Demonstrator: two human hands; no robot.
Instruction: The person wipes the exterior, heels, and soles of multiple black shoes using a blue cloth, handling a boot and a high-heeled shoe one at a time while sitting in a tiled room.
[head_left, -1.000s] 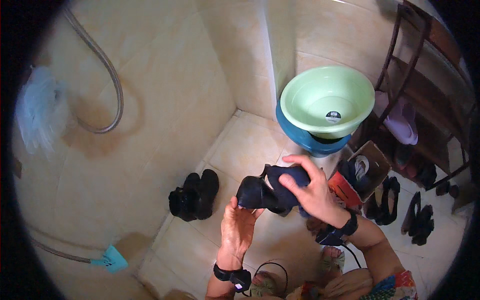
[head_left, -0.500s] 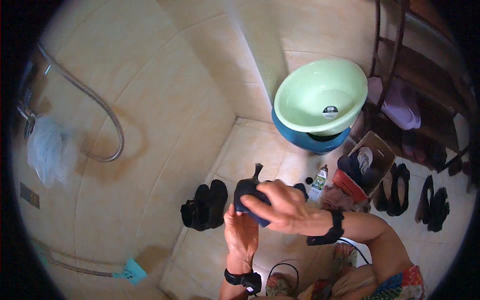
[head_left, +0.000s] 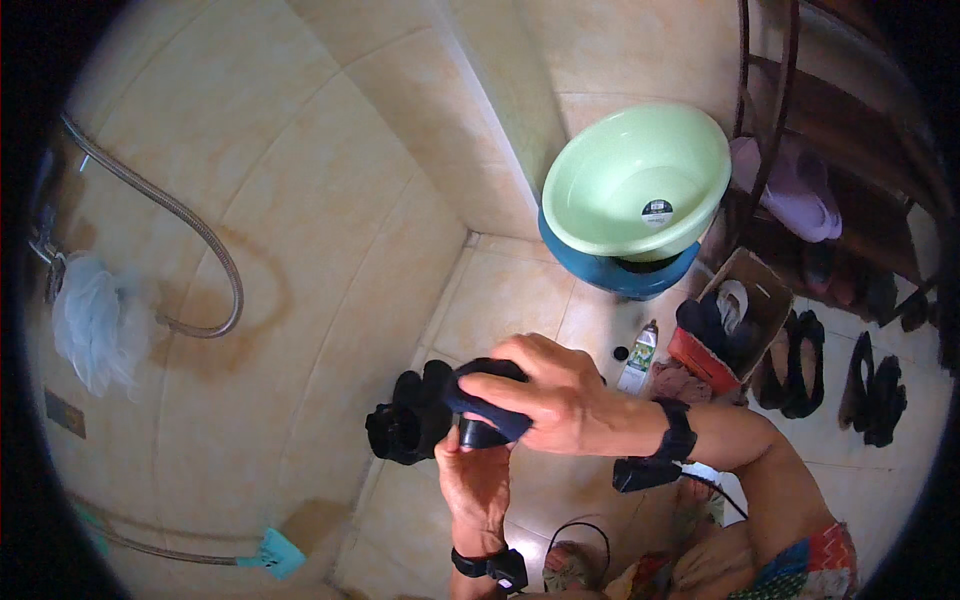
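Observation:
My right hand (head_left: 545, 395) reaches across from the right and is wrapped over a dark blue shoe (head_left: 485, 410), fingers curled around its top. My left hand (head_left: 475, 480) comes up from below and grips the same shoe from underneath. Each wrist wears a black band with a small device. A pair of black shoes (head_left: 405, 420) stands on the tiled floor just left of the held shoe, partly hidden behind it.
A pale green basin (head_left: 635, 185) sits in a blue basin (head_left: 615, 270) in the corner. Nearby are a small bottle (head_left: 637, 357), a cardboard box of shoes (head_left: 730, 320), black sandals (head_left: 870, 395) and a wooden rack (head_left: 800, 150). A shower hose (head_left: 190, 225) and mesh sponge (head_left: 90, 320) hang on the wall.
My right hand slid over the top of the blue shoe, covering it, while the view shifted so the basins moved up and right. My left hand stays under the shoe.

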